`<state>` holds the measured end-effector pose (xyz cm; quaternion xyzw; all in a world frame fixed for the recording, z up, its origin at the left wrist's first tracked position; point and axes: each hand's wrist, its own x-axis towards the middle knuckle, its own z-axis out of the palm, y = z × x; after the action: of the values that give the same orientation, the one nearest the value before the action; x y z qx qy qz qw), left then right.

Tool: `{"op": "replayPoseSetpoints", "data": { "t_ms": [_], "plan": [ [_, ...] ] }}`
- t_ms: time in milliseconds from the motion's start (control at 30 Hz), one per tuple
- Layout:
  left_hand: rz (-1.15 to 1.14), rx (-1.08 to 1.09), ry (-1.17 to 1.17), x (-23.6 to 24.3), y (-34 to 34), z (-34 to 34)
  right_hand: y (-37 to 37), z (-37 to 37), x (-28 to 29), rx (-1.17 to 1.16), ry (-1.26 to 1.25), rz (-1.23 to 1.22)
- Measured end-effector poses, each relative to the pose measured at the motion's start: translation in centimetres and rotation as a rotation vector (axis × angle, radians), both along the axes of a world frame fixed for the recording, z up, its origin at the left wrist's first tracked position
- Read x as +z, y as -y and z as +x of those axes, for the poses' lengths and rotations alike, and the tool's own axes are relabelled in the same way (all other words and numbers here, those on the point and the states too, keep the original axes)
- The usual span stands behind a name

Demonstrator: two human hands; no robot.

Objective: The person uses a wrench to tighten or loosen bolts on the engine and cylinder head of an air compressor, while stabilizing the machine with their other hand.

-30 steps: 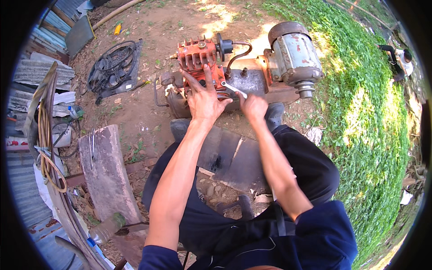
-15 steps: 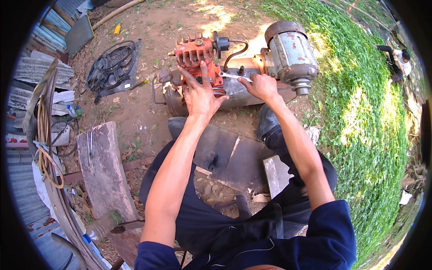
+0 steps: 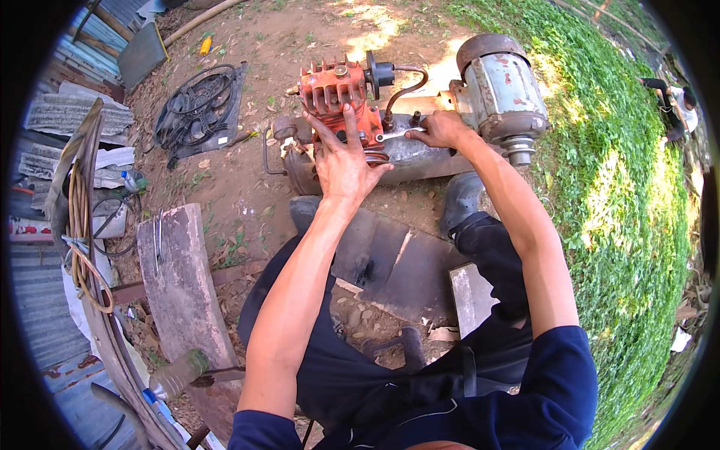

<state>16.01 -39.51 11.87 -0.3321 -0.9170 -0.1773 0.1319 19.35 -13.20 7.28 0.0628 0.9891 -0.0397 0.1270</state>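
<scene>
The red finned compressor pump [image 3: 330, 88] sits on a long, worn air tank [image 3: 411, 159] in front of me. My left hand [image 3: 345, 163] rests with spread fingers against the pump's near side, by a small grooved pulley [image 3: 376, 157]. In the closed fingers of my right hand [image 3: 444, 130] is a silver wrench [image 3: 393, 136], whose ring-shaped end lies at the pump's lower right edge. My fingers cover its other end. Beyond the wrench, a bent pipe [image 3: 411, 69] runs from the pump down to the tank. A grey electric motor [image 3: 504, 84] stands on the tank's right end.
A black sheet [image 3: 225, 124] with coiled belts or cables lies at left on the dirt. Nearer are a weathered plank [image 3: 180, 277] with thin metal rods, and a plastic bottle [image 3: 176, 375]. Grass [image 3: 622, 247] covers the right side; another person [image 3: 675, 109] is far right.
My right hand has moved away from me, swinging the wrench's handle end forward, and the wrench now slopes the other way. My left hand stays on the pump. The whole view has shifted slightly.
</scene>
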Motion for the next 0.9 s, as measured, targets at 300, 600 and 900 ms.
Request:
{"op": "replayPoseSetpoints", "data": {
  "t_ms": [300,600,900],
  "plan": [
    [-0.041,0.033,0.152,0.8,-0.4,0.2,-0.4,0.2,-2.0,0.015,-0.103,-0.071],
    [-0.062,0.038,0.123,0.8,-0.4,0.2,0.9,1.2,-3.4,-0.135,-0.256,-0.013],
    [-0.046,0.031,0.119,0.2,-0.1,0.4,8.4,5.6,-5.6,-0.554,-0.465,0.007]
  ]
}}
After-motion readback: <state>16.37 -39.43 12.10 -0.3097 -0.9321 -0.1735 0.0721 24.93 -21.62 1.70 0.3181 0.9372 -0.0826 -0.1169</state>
